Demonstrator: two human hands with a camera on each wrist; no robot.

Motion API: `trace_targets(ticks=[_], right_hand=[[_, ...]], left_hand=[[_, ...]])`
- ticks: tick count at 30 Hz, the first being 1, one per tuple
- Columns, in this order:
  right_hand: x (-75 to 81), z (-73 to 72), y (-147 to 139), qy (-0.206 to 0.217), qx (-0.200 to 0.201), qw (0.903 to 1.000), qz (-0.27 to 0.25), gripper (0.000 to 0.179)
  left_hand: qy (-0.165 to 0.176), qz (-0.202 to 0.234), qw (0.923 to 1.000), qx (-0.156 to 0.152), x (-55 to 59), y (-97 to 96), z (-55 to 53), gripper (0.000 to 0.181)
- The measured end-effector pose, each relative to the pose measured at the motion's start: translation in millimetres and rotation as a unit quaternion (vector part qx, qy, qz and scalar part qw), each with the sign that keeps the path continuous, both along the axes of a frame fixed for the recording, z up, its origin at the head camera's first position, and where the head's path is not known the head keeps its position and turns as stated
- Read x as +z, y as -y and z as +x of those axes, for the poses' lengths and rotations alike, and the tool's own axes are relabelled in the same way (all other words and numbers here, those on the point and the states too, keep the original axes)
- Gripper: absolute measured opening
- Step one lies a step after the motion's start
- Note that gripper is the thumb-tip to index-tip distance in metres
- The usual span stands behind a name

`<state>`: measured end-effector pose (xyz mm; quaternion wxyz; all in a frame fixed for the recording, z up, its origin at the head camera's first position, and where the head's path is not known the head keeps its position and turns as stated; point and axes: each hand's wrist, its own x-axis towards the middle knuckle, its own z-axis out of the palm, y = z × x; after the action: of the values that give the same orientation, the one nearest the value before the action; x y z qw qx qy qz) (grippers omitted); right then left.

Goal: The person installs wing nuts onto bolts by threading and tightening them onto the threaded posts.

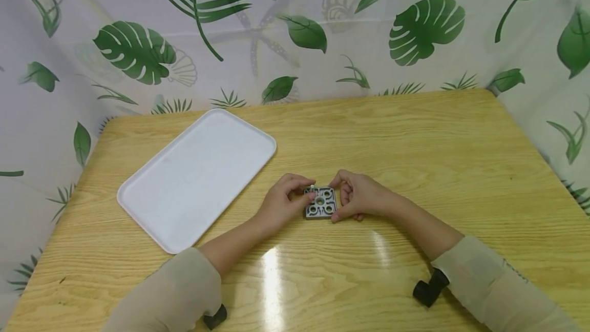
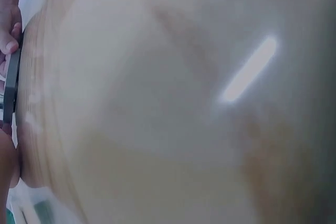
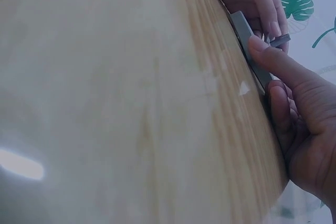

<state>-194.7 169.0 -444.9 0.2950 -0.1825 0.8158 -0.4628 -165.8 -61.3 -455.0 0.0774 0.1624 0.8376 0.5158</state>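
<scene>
A square grey plate [image 1: 320, 202] with several round holes lies on the wooden table, seen edge-on as a dark slab [image 2: 11, 85] in the left wrist view. My right hand [image 1: 364, 196] grips its right side, thumb at the lower corner and index finger at the upper one. At the plate's upper left corner, my left hand [image 1: 287, 200] pinches a small grey piece with a pale tip [image 1: 312, 187]. That small piece [image 3: 280, 40] sticks out beside the left fingertips in the right wrist view; its kind cannot be made out.
A white rectangular tray [image 1: 198, 178] lies at an angle on the left of the wooden table [image 1: 415, 137]. Leaf-printed cloth [image 1: 350, 29] hangs behind the table and along its sides. Black wrist mounts [image 1: 430, 288] sit under both sleeves.
</scene>
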Motion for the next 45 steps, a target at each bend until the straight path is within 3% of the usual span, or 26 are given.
trace_targets(ticks=[5,13,22,26,30,35,38,41,45], right_hand=[[-0.7,1.2,0,0.004,0.0,1.0,-0.003,0.068],[0.6,2.0,1,0.007,-0.002,1.0,-0.003,0.067],[1.3,1.6,1,0.004,-0.001,1.0,0.002,0.067],[0.5,1.3,1,0.004,-0.002,1.0,0.0,0.067],[0.2,1.3,1,0.006,-0.002,1.0,0.0,0.067],[0.1,1.4,1,0.004,-0.004,1.0,0.006,0.069],[0.3,1.3,1,0.006,-0.004,1.0,0.005,0.069],[0.9,1.2,0,0.007,-0.002,1.0,0.002,0.069],[1.4,0.4,0,0.004,-0.003,1.0,-0.002,0.068]], left_hand=[[0.013,0.003,0.9998,-0.013,0.8,3.5,-0.7,0.031],[-0.01,-0.023,0.9974,0.067,-0.7,-4.4,3.2,0.032],[-0.015,-0.01,0.9967,0.079,-3.2,-5.3,0.7,0.019],[-0.016,-0.009,0.998,0.061,-3.1,-4.0,-1.0,0.017],[-0.003,-0.042,0.9989,0.017,0.2,-0.7,-7.2,0.016],[0.029,-0.107,0.9924,-0.054,6.9,5.0,-19.7,0.022],[0.056,-0.104,0.9904,-0.072,9.9,7.9,-22.2,0.031],[0.083,-0.068,0.9933,-0.043,11.7,7.1,-17.8,0.042],[0.079,-0.024,0.9955,0.047,13.0,-1.4,-6.6,0.045]])
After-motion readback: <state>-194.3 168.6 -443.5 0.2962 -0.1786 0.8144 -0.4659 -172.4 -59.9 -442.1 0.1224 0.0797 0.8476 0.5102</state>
